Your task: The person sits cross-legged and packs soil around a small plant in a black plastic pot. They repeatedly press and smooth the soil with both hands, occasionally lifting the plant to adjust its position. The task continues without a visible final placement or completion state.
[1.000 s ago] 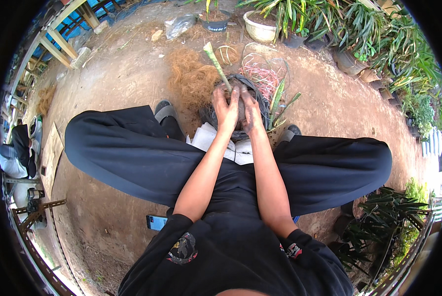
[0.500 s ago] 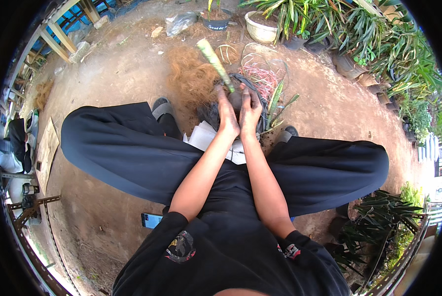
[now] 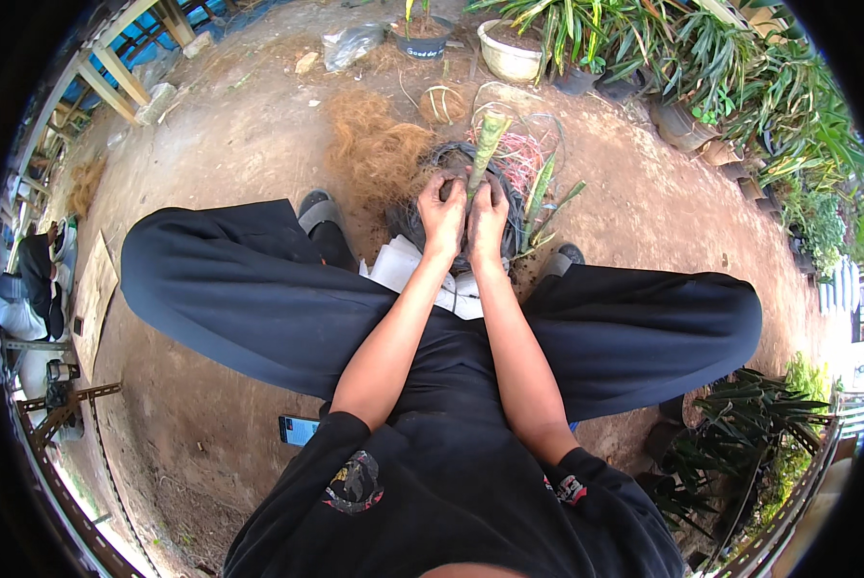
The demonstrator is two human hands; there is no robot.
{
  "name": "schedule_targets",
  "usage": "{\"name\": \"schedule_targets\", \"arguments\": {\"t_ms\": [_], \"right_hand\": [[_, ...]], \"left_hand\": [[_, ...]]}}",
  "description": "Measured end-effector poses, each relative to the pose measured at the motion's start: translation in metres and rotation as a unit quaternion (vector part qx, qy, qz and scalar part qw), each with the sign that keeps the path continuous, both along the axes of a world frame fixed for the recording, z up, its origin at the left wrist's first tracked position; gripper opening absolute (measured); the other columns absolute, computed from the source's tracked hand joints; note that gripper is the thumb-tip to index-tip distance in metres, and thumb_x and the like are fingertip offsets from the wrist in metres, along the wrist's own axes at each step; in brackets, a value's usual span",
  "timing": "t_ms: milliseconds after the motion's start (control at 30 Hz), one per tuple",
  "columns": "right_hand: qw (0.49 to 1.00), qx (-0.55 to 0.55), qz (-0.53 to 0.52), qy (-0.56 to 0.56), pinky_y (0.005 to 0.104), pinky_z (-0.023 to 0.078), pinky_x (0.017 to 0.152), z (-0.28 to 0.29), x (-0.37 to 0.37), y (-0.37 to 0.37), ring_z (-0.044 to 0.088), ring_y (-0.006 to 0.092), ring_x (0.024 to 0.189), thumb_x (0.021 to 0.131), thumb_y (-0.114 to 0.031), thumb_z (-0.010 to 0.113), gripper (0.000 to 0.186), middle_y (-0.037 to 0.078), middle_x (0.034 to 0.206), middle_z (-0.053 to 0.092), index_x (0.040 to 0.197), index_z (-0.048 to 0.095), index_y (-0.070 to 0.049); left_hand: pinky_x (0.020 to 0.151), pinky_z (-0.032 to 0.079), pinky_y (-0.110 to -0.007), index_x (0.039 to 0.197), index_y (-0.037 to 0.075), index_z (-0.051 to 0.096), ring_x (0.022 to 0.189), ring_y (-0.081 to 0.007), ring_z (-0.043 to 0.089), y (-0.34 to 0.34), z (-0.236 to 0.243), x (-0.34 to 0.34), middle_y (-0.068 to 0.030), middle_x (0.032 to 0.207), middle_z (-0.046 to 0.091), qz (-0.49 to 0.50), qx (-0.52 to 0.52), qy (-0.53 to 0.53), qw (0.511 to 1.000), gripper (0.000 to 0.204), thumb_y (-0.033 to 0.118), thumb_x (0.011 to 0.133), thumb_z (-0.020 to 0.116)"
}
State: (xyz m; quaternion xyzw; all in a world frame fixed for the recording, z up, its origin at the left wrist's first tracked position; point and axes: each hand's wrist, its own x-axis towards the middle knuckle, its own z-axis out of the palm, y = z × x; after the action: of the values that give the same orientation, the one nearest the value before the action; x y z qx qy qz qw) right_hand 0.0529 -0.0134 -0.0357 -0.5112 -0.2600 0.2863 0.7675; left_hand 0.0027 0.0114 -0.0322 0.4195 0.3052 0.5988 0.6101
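Between my two hands, over a black plastic bag (image 3: 517, 207), stands a stiff green mottled leaf cutting (image 3: 491, 144) that looks like a snake plant. My left hand (image 3: 440, 214) curls its soiled fingers against the dark lump at the leaf's base. From the other side my right hand (image 3: 488, 217) closes on the same base, thumbs near each other. My hands hide most of that dark lump, which looks like soil. Just left lies a heap of brown coconut fibre (image 3: 369, 144); behind the bag is a tangle of pink string (image 3: 523, 159).
Beside the bag lie more long green leaves (image 3: 540, 188). White sheets (image 3: 393, 265) rest between my legs. Farther off are a tied fibre ball (image 3: 441, 104), a dark pot (image 3: 422, 43), a white pot (image 3: 509, 56) and rows of potted plants. A phone (image 3: 299, 430) lies on the ground at my left.
The leaf has swung from leaning left to nearly upright, tipping slightly right. My fingers have curled in from a flatter cupping around the dark lump at its base.
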Motion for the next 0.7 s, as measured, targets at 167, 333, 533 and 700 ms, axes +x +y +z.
{"name": "schedule_targets", "arguments": {"t_ms": [167, 333, 533, 700], "right_hand": [[0.999, 0.026, 0.015, -0.029, 0.0275, 0.045, 0.084, 0.002, -0.005, -0.002, 0.056, 0.0149, 0.093, 0.097, -0.02, 0.045, 0.032, 0.009, 0.105, 0.061, 0.116, 0.056, 0.003], [0.994, 0.015, 0.044, 0.097, 0.0277, 0.045, 0.084, 0.005, -0.003, -0.001, 0.056, 0.0147, 0.096, 0.098, -0.026, 0.047, 0.038, 0.009, 0.112, 0.059, 0.126, 0.049, -0.001], [0.998, 0.031, 0.042, 0.047, 0.0285, 0.045, 0.089, -0.008, 0.005, 0.003, 0.056, 0.0176, 0.105, 0.098, -0.02, 0.047, 0.035, 0.012, 0.118, 0.059, 0.126, 0.047, 0.001], [0.986, 0.009, 0.081, 0.146, 0.0281, 0.045, 0.089, -0.006, 0.005, 0.0, 0.056, 0.0163, 0.105, 0.097, -0.027, 0.051, 0.039, 0.009, 0.12, 0.057, 0.129, 0.048, -0.004]], "left_hand": [[0.076, 0.046, -0.025, 0.092, -0.003, 0.063, 0.082, -0.0092, 0.057, -0.001, 0.008, -0.005, -0.0037, 0.089, 0.064, 0.005, 0.006, 0.034, 0.999, 0.008, -0.001, 0.086, 0.058], [0.072, 0.045, -0.024, 0.094, 0.001, 0.063, 0.08, -0.0083, 0.056, 0.001, 0.009, -0.007, -0.0025, 0.089, 0.063, -0.069, -0.126, -0.104, 0.984, 0.009, 0.007, 0.087, 0.063], [0.074, 0.045, -0.024, 0.09, 0.003, 0.061, 0.081, -0.0085, 0.055, 0.003, 0.009, -0.004, -0.001, 0.086, 0.061, -0.039, -0.019, 0.032, 0.999, 0.005, 0.004, 0.085, 0.063], [0.076, 0.044, -0.024, 0.091, 0.003, 0.06, 0.083, -0.0092, 0.054, 0.002, 0.008, -0.007, -0.0021, 0.088, 0.06, -0.045, -0.015, 0.025, 0.999, 0.008, 0.005, 0.085, 0.064]]}}
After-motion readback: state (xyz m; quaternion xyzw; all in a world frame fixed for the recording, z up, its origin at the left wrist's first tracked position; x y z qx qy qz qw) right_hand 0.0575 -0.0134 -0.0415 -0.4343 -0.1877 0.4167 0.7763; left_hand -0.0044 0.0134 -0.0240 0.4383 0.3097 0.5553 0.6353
